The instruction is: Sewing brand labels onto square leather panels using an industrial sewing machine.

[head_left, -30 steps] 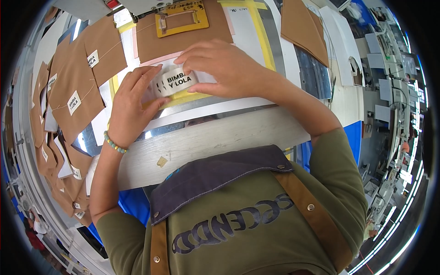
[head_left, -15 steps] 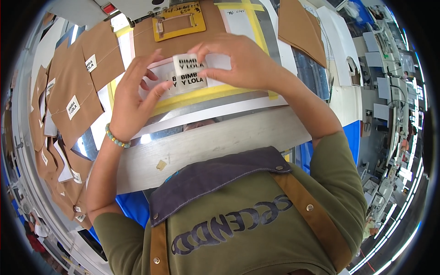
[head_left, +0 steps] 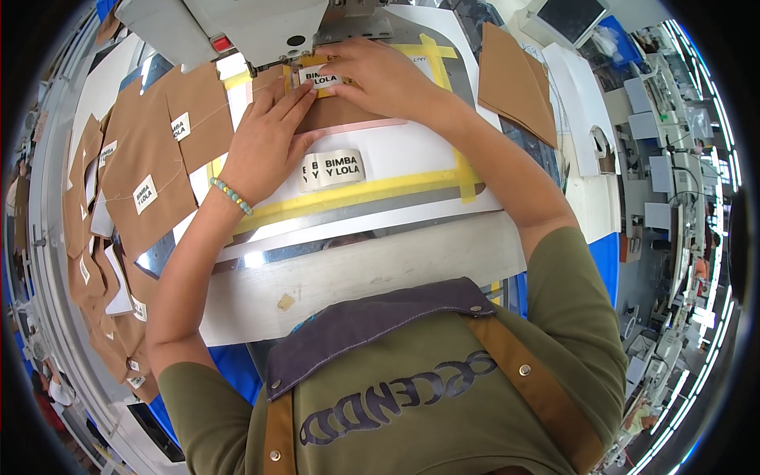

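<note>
A white fabric label with black lettering lies in the opening of a yellow frame-shaped template on a brown piece. My right hand has its thumb and fingers around the label's right part. My left hand rests on the brown piece with fingers stretched out flat, their tips at the label's lower left edge. Nearer to me, a small fanned stack of the same labels lies on the white sheet. Both hands partly hide the template.
A sewing machine head stands close beyond my hands. Brown pieces with labels are piled at the left. More brown pieces lie at the right. Yellow tape borders the white sheet. A grey table edge runs in front of me.
Both hands have moved away from me, from above the label stack to the template. The label that my right hand held there now lies in the template opening. My left fingers have flattened.
</note>
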Motion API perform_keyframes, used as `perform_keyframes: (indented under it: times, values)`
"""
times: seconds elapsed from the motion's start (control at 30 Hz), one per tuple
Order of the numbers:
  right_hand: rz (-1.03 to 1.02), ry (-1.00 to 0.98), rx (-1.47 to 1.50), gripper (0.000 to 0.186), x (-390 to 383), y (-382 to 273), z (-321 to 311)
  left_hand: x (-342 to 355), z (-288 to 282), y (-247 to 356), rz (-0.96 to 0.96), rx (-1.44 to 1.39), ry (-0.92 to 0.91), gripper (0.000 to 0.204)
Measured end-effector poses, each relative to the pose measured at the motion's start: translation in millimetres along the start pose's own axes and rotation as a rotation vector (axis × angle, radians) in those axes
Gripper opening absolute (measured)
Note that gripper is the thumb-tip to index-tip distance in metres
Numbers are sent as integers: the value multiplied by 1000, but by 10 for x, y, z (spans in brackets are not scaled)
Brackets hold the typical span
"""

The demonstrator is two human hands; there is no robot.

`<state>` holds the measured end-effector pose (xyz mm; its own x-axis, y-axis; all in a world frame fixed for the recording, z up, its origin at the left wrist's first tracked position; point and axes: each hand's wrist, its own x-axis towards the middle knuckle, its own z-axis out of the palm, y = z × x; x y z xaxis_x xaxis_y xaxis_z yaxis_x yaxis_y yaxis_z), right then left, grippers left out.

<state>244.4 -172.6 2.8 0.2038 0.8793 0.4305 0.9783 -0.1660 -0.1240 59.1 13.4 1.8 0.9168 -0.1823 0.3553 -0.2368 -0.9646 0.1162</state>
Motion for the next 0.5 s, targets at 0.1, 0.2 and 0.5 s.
perform_keyframes:
  times: [0.1,0.2,0.5]
  values:
    - [4,-27,-20,32,-121,-46,-114,9,28,-40,-7,15,-25,60]
    - [4,-76,-53,35,-254,-65,-171,20,29,-78,-13,-48,8,59]
    - [-20,-191,-61,36,-60,-65,-94,81,2,-181,-11,-106,-13,52]
